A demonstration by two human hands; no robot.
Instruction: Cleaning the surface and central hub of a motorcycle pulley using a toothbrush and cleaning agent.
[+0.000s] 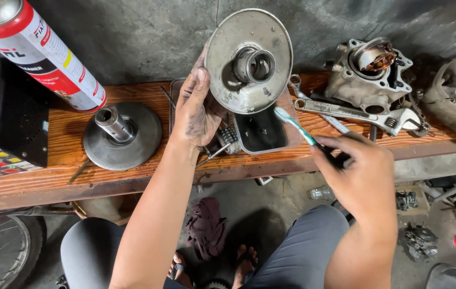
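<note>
Nearest, the right hand [364,174] is clenched round the handle of a toothbrush [298,128], its bristle head pointing up and left toward the round metal pulley disc [249,60]. The grimy left hand [198,107] grips that disc by its left edge, holding it upright above the wooden bench [51,179], hub facing the camera. Under the disc a dark rectangular tray [263,131] rests on the bench. To the left lies a second pulley half [122,135] with its shaft up; an adjustable wrench [356,113] and engine cylinder [370,72] sit right.
</note>
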